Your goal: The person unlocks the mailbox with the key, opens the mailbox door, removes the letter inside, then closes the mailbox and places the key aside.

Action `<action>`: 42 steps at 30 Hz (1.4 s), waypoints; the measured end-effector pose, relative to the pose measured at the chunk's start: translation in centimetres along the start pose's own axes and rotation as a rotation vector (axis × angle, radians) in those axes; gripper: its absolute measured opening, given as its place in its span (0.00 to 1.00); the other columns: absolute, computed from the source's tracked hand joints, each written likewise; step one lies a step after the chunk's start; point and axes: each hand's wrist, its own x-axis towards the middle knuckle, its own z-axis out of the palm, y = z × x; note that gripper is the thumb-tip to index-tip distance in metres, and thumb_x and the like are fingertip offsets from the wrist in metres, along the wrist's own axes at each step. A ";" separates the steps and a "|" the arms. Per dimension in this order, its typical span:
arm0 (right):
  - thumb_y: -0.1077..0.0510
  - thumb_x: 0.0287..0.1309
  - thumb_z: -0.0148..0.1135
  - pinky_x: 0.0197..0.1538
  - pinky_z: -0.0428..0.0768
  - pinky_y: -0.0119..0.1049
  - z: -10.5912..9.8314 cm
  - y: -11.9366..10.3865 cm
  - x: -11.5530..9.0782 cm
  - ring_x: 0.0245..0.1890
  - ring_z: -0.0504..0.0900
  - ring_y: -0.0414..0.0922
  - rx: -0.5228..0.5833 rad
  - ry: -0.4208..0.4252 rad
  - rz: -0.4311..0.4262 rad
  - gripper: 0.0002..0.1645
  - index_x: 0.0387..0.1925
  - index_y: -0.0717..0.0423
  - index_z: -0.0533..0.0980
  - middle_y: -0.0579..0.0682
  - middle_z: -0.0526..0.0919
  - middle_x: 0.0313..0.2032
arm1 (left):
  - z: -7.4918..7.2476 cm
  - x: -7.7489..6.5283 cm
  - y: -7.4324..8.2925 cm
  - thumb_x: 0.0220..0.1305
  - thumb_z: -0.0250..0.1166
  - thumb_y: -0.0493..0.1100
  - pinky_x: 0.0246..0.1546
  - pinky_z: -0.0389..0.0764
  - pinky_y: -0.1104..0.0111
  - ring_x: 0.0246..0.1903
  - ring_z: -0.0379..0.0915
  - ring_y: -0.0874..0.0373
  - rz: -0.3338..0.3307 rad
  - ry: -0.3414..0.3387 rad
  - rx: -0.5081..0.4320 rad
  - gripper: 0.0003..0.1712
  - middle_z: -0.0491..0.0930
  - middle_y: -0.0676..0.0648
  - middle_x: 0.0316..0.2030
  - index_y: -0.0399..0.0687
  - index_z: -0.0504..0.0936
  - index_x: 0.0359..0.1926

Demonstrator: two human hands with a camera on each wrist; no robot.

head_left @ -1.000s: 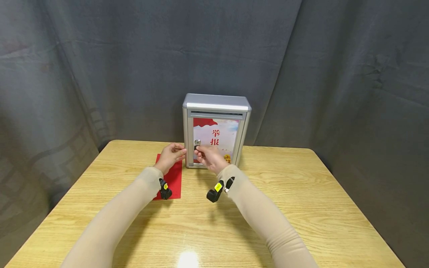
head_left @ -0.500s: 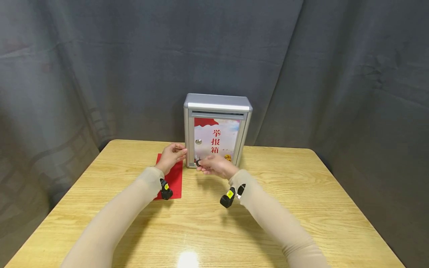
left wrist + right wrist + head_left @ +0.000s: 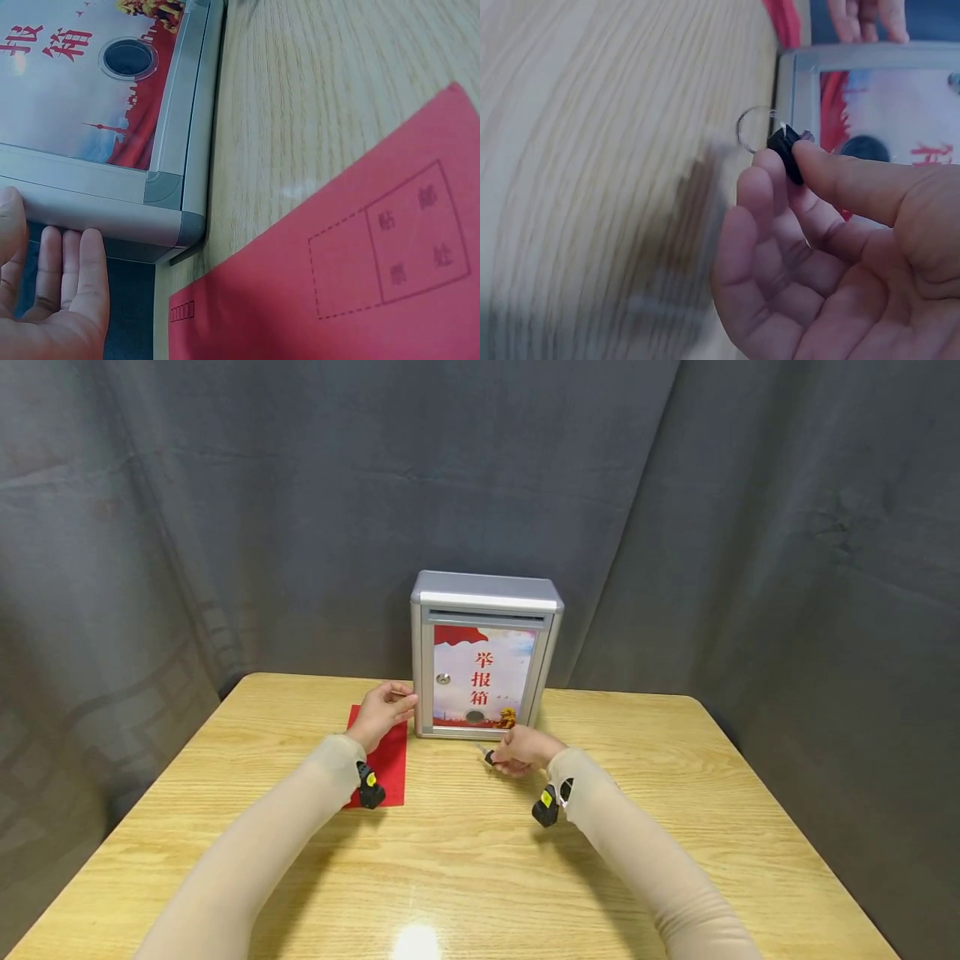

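Observation:
A silver metal box [image 3: 487, 585] with red characters, a top slot and a small round lock [image 3: 443, 678] stands upright at the back of the table. Between thumb and fingers, my right hand [image 3: 525, 750] pinches a black-headed key [image 3: 786, 154] on a thin wire ring [image 3: 740, 131], just in front of the box's lower edge. My left hand [image 3: 382, 714] touches the box's left side; in the left wrist view its extended fingers [image 3: 91, 270] rest at that side and the thumb at the front edge. Beneath the left hand lies a red envelope [image 3: 388, 768].
The wooden table [image 3: 637, 793] spreads out in front and to both sides of the box. A grey curtain [image 3: 315, 527] hangs behind it and at the sides. The box's front panel has a dark round window [image 3: 127, 58] near the bottom.
My right hand has drawn the key away from the lock, moving it down and to the right, below the box's front. The left hand has stayed at the box's side.

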 end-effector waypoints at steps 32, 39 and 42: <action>0.58 0.62 0.64 0.23 0.75 0.26 0.6 0.4 1.1 0.17 0.72 0.36 -0.276 0.087 0.063 0.16 0.19 0.56 0.73 0.45 0.76 0.16 | -0.2 -0.1 0.0 0.66 0.62 0.36 0.58 0.76 0.53 0.43 0.76 0.51 -0.019 -0.005 0.015 0.15 0.73 0.45 0.39 0.35 0.71 0.50; 0.56 0.62 0.64 0.21 0.73 0.25 0.7 0.4 1.4 0.17 0.70 0.36 -0.298 0.091 0.078 0.17 0.18 0.53 0.72 0.44 0.73 0.16 | -0.2 0.2 -0.1 0.66 0.62 0.36 0.58 0.76 0.54 0.43 0.76 0.51 -0.025 0.008 0.017 0.14 0.74 0.45 0.39 0.36 0.72 0.50; 0.56 0.62 0.64 0.22 0.72 0.25 0.7 0.6 1.5 0.17 0.69 0.36 -0.283 0.092 0.081 0.17 0.18 0.54 0.73 0.44 0.72 0.16 | -0.1 0.0 0.3 0.66 0.62 0.36 0.59 0.75 0.54 0.46 0.75 0.47 -0.038 0.008 0.020 0.16 0.74 0.44 0.41 0.34 0.71 0.51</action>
